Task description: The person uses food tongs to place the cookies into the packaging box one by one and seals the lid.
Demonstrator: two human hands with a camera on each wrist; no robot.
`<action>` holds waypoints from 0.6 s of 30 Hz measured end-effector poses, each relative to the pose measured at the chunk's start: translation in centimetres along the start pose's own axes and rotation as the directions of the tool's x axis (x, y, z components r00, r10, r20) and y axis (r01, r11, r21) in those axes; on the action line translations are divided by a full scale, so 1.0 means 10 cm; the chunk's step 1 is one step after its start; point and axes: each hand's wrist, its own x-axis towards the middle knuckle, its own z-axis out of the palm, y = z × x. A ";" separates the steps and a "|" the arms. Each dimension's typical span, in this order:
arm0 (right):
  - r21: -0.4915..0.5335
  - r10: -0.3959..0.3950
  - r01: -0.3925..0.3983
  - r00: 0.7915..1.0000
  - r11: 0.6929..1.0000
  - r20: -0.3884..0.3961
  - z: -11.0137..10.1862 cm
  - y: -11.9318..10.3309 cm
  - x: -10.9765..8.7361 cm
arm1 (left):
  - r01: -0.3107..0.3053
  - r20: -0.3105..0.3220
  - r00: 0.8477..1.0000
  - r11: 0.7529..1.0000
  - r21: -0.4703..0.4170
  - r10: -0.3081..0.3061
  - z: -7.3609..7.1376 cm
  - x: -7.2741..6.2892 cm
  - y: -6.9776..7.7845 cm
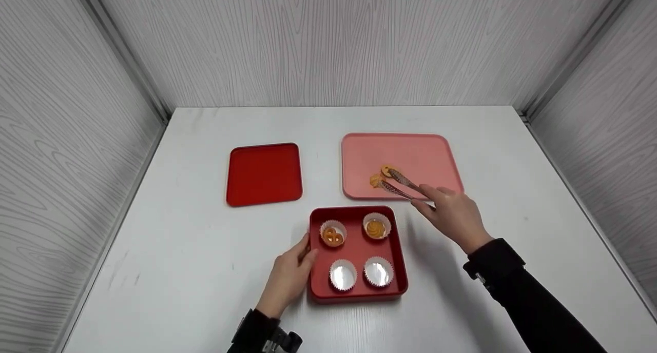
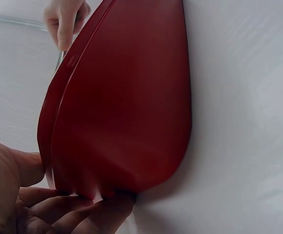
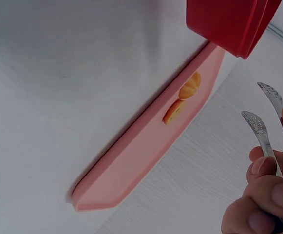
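A red square box (image 1: 361,250) holds several white paper cups. A pretzel (image 1: 333,236) lies in the back-left cup, and a swirled cookie (image 1: 375,229) in the back-right one. Two front cups (image 1: 343,275) have nothing in them. My left hand (image 1: 287,276) grips the box's left side, thumb at the rim and fingers against the outer wall (image 2: 122,97). In my right hand (image 1: 454,214) are metal tongs (image 3: 255,124) with perforated tips spread apart. From above, the tips overlap a round cookie (image 1: 386,169) and a ridged cookie (image 1: 375,180); contact I cannot tell.
Both loose cookies lie on a pink tray (image 1: 410,150) at the back right. A red square lid or shallow tray (image 1: 264,174) lies at the back left. Grey wood-grain panels (image 1: 318,45) enclose the white table (image 1: 195,260) at the back and sides.
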 end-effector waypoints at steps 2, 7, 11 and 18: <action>-0.009 0.025 -0.025 1.000 1.000 0.018 0.00 0.06 0.00 | 0.000 0.000 1.000 1.000 -0.003 0.000 0.00 0.00 0.00; -0.019 0.097 -0.096 0.992 0.995 0.082 0.02 0.20 -0.01 | 0.000 -0.001 1.000 1.000 -0.001 0.000 0.00 0.00 -0.01; -0.020 0.128 -0.126 0.985 0.992 0.113 0.07 0.30 -0.02 | 0.000 0.002 1.000 1.000 -0.003 0.000 0.00 0.00 0.00; -0.017 0.146 -0.145 0.980 0.989 0.137 0.14 0.38 -0.02 | -0.016 0.005 1.000 1.000 0.008 0.016 -0.01 -0.01 0.01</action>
